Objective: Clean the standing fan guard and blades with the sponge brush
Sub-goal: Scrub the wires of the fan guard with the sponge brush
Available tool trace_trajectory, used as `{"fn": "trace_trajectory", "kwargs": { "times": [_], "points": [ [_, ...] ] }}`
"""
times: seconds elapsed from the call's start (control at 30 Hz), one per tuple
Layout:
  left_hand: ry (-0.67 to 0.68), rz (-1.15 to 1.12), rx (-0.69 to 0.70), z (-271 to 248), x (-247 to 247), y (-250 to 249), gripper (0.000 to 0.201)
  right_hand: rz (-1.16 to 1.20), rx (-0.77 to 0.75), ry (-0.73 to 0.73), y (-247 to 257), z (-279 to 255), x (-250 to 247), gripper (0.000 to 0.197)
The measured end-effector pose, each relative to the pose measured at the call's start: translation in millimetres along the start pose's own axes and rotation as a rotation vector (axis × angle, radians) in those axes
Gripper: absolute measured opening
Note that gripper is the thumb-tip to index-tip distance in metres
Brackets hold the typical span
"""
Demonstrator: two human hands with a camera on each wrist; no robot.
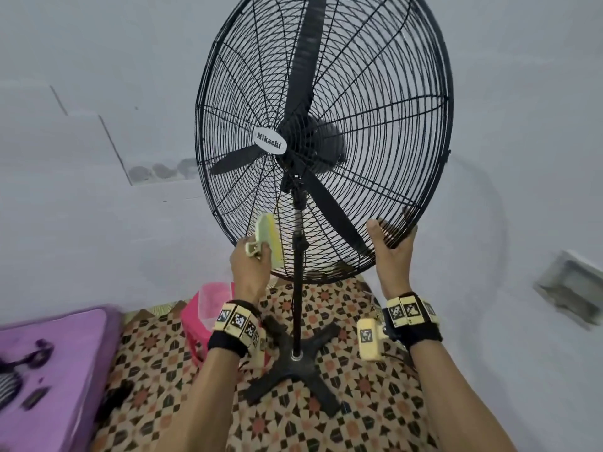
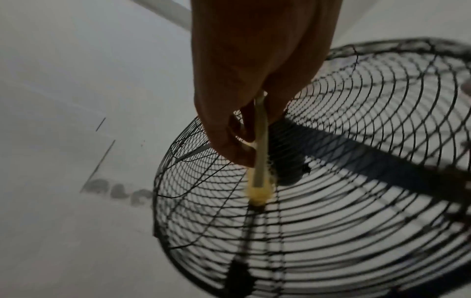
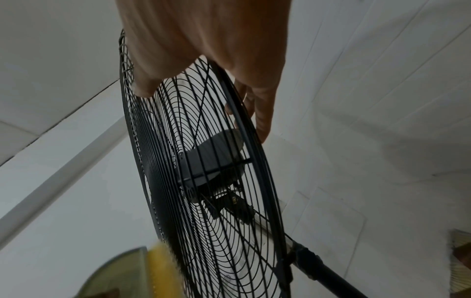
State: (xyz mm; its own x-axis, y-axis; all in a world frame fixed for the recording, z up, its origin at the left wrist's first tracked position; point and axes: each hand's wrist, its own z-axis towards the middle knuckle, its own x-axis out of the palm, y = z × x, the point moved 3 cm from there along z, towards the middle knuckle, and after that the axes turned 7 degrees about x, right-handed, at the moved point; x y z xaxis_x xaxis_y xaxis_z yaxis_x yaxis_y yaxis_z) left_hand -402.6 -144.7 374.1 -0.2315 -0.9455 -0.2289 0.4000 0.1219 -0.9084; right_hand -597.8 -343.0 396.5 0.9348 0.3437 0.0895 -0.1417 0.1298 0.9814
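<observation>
Two bare hands work at the lower rim of a black standing fan [image 1: 323, 135], whose round wire guard [image 1: 391, 109] faces the person and tilts a little, its top leaning away toward the pale wall [image 1: 98, 60]. The left hand [image 1: 249, 265] grips the cream handle of the sponge brush [image 1: 266, 241], fingers curled round the handle; the brush's long axis runs up and slightly right from the hand, with the yellow sponge face turned toward the guard and touching its lower left wires. From the left wrist, the brush is seen edge-on, a thin cream strip with the yellow sponge tip pointing away from the fingers and pressed onto the mesh. The right hand [image 1: 393, 243] grasps the guard's lower right rim, thumb on the front wires and fingers wrapped behind the outer ring, as the right wrist view shows with the fingers [image 3: 262, 113] lying along the back of the rim. Three dark blades [image 1: 305, 60] sit behind the mesh, one pointing up, one toward the left hand's side, and one down toward the right hand; a white oval badge [image 1: 270, 143] reading "Mikachi" marks the centre. Below and between the hands, the fan's pole [image 1: 297, 288] stands upright on a cross-shaped base [image 1: 293, 370] over a patterned floor [image 1: 375, 402]. Just beyond the left wrist sits a pink basket [image 1: 208, 308], and further out on that side a purple mat [image 1: 55, 353].
</observation>
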Motion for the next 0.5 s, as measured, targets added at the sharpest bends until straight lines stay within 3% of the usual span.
{"fn": "trace_trajectory", "kwargs": {
  "times": [0.2, 0.37, 0.5],
  "points": [
    [-0.014, 0.097, -0.055, -26.7, 26.7, -29.5, 0.019, 0.004, 0.015, -0.01, 1.7, -11.2, 4.2, 0.079],
    [0.011, -0.191, 0.004, -51.7, 36.6, -60.3, 0.011, 0.029, -0.003, 0.018, 0.8, -13.8, 5.9, 0.081],
    [-0.119, 0.068, -0.181, -55.8, 18.6, -43.1, 0.03, 0.061, 0.009, 0.057, 0.8, -14.8, 5.4, 0.092]
  ]
}}
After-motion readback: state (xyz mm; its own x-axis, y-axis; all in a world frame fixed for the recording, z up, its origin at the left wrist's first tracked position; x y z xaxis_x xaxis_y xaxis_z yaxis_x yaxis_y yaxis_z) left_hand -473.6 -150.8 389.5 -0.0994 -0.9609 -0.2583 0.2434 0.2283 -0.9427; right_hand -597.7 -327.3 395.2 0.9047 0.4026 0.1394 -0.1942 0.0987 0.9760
